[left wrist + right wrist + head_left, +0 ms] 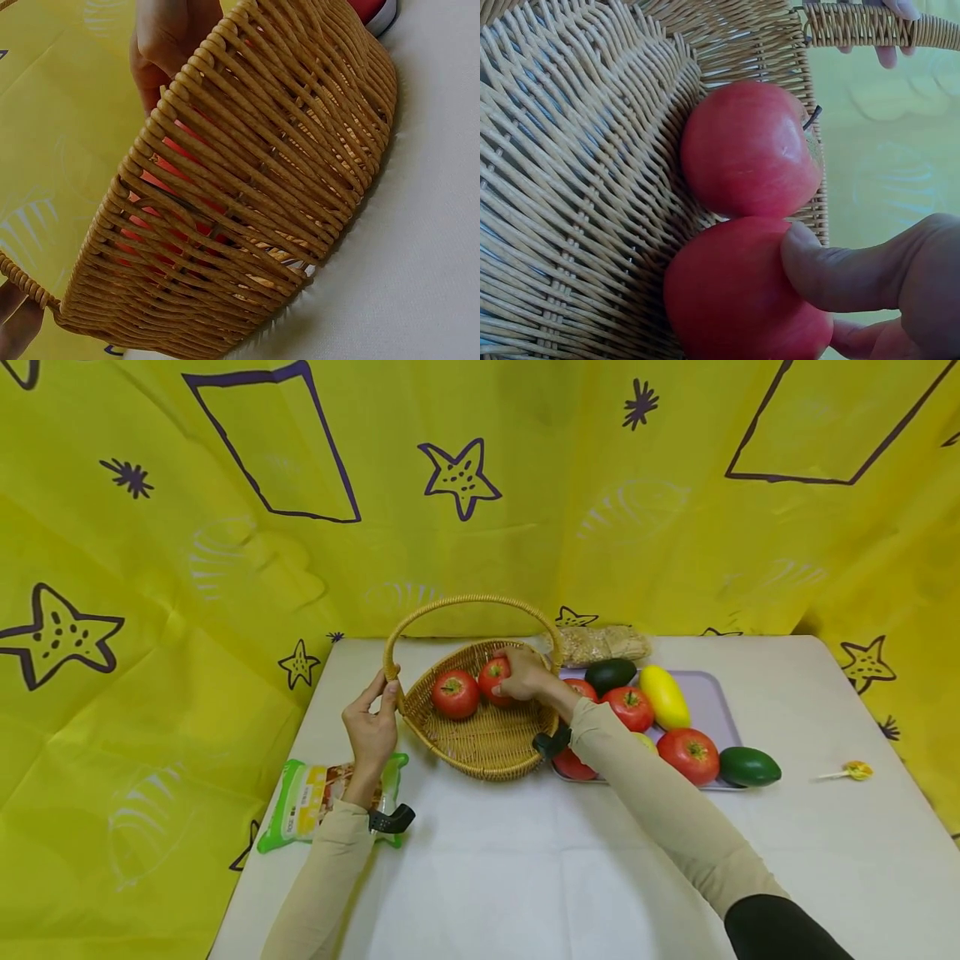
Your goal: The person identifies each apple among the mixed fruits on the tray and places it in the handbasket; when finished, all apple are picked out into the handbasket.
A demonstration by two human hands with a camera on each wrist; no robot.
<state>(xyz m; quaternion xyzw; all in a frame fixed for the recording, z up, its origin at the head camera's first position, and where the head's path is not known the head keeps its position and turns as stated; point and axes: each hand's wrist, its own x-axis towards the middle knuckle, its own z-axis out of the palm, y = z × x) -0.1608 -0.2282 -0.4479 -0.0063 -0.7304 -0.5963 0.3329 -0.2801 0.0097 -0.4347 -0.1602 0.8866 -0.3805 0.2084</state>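
A wicker basket (480, 739) with a tall arched handle (472, 599) stands in the middle of the table. My left hand (372, 727) pinches the handle near its left foot. Inside the basket, my right hand (527, 675) grips a red apple (742, 292), thumb on its near side. Another red apple (454, 695) lies beside it, and the two touch in the right wrist view. Through the weave in the left wrist view some red of an apple (176, 217) shows.
Right of the basket, a lilac tray (712, 693) carries apples, a yellow mango-like fruit (664, 697) and a dark green fruit (610, 675). A green oval fruit (750, 767) lies at its corner. Also there: a lollipop (855, 770), a green-edged packet (300, 802), a clear bag (603, 646).
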